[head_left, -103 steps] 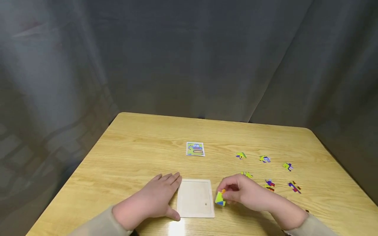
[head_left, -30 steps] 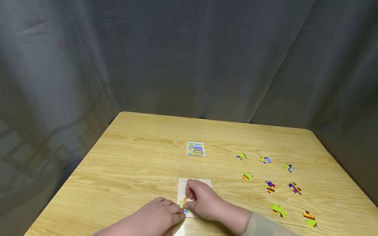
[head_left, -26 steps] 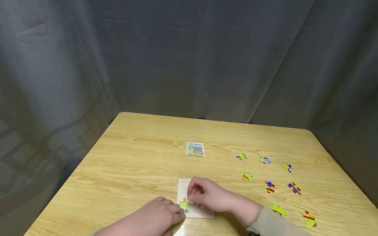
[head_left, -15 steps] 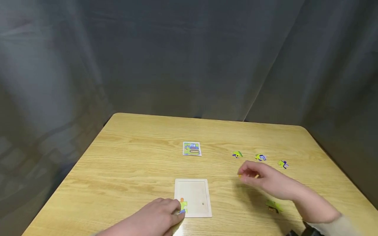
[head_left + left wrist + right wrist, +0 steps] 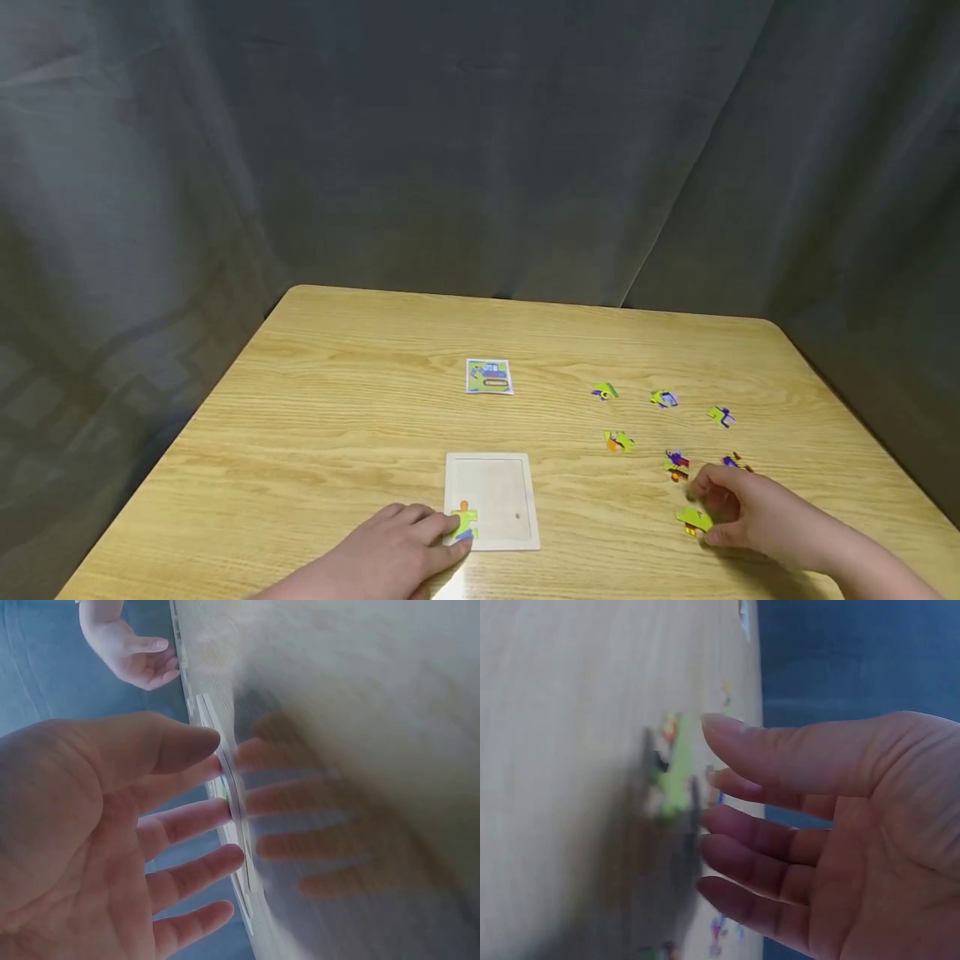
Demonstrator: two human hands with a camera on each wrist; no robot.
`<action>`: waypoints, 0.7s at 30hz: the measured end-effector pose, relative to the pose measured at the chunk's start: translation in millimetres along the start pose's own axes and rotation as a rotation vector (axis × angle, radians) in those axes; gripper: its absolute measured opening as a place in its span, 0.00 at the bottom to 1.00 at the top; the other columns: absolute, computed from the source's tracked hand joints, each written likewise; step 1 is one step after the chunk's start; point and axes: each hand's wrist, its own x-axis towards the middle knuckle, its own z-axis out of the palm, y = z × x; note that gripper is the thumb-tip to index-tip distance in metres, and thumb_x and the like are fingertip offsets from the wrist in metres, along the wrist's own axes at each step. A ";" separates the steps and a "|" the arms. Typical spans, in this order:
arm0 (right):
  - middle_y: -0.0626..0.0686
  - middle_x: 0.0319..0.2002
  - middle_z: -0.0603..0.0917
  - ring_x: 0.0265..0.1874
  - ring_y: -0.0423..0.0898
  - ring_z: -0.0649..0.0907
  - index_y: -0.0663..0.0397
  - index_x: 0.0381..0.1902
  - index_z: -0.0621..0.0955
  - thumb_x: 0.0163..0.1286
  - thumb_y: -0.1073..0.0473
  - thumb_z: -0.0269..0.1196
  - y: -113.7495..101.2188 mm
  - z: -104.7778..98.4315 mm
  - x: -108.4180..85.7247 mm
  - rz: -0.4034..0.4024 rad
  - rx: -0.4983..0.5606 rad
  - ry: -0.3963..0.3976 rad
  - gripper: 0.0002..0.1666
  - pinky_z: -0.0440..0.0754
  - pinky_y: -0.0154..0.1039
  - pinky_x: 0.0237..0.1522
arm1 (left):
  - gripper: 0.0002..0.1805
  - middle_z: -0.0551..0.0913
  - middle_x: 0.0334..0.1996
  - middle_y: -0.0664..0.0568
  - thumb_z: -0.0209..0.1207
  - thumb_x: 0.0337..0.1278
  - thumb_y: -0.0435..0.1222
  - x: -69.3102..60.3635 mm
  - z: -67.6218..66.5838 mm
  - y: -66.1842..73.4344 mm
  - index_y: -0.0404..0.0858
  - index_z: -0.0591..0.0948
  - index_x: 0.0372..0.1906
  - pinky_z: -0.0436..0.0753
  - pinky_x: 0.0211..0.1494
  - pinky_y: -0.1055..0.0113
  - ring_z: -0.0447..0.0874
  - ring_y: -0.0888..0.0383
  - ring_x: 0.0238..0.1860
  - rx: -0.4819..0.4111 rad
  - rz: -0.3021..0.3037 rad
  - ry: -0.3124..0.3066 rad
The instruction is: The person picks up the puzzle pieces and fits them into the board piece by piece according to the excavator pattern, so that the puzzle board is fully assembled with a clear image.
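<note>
The left hand (image 5: pixel 397 546) rests its fingertips on the lower left corner of a pale wooden tray (image 5: pixel 533 517), at a green and blue puzzle piece (image 5: pixel 465 523) with an orange knob. In the left wrist view the fingers of the left hand (image 5: pixel 127 817) are spread and nearly straight at the tray's edge. The right hand (image 5: pixel 757 521) hovers beside a green puzzle piece (image 5: pixel 695 518), thumb and fingers parted around its right side. The right wrist view shows the right hand (image 5: pixel 810 817) loosely bent near that green piece (image 5: pixel 676 776), with a gap between them.
A small picture card (image 5: pixel 489 377) lies behind the tray. Several loose pieces lie on the right side of the table, among them a green and orange one (image 5: pixel 618 441) and a red and purple one (image 5: pixel 677 464). A dark curtain (image 5: pixel 480 150) hangs behind the table.
The right hand has carried a piece to the tray, let it go, and moved back right to the loose pieces. The left hand has shifted onto the tray's lower left corner.
</note>
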 end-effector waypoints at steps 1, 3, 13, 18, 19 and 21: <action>0.48 0.32 0.71 0.30 0.37 0.69 0.56 0.42 0.75 0.53 0.57 0.76 1.9 2.5 -0.7 -0.011 0.002 0.010 0.24 0.69 0.35 0.28 | 0.26 0.79 0.55 0.52 0.62 0.58 0.45 0.0 0.1 -0.1 0.49 0.80 0.63 0.78 0.47 0.62 0.78 0.55 0.51 0.004 0.001 0.002; 0.48 0.30 0.71 0.29 0.37 0.69 0.56 0.40 0.75 0.51 0.58 0.76 4.2 7.5 -0.8 -0.025 -0.009 0.032 0.24 0.68 0.35 0.27 | 0.27 0.79 0.54 0.52 0.64 0.55 0.44 0.1 0.1 -0.4 0.49 0.81 0.63 0.78 0.46 0.62 0.78 0.56 0.51 0.011 0.000 0.004; 0.48 0.27 0.68 0.26 0.37 0.67 0.53 0.32 0.70 0.48 0.65 0.77 4.2 19.2 1.7 0.049 -0.047 0.090 0.24 0.65 0.35 0.24 | 0.29 0.79 0.53 0.54 0.66 0.49 0.41 1.3 0.6 -0.8 0.51 0.81 0.62 0.78 0.46 0.62 0.78 0.56 0.49 0.013 -0.009 -0.011; 0.46 0.29 0.71 0.28 0.36 0.68 0.53 0.35 0.75 0.52 0.67 0.74 4.8 21.5 4.5 0.009 0.060 0.044 0.19 0.66 0.34 0.26 | 0.27 0.79 0.53 0.53 0.65 0.51 0.41 1.8 0.4 -0.9 0.51 0.82 0.61 0.78 0.46 0.62 0.78 0.56 0.49 -0.007 -0.012 -0.015; 0.45 0.29 0.70 0.28 0.36 0.68 0.53 0.36 0.76 0.54 0.67 0.73 3.7 21.6 5.1 -0.001 0.087 0.032 0.17 0.66 0.35 0.26 | 0.27 0.79 0.54 0.53 0.65 0.52 0.41 1.9 0.4 -0.9 0.51 0.82 0.61 0.78 0.45 0.62 0.78 0.56 0.49 -0.015 -0.015 -0.017; 0.44 0.28 0.68 0.27 0.37 0.68 0.51 0.37 0.78 0.59 0.65 0.71 -1.0 20.7 6.3 -0.008 0.151 0.011 0.13 0.65 0.35 0.25 | 0.26 0.79 0.54 0.53 0.65 0.53 0.41 2.0 0.1 -1.2 0.51 0.82 0.61 0.78 0.45 0.62 0.78 0.56 0.49 -0.026 -0.019 -0.024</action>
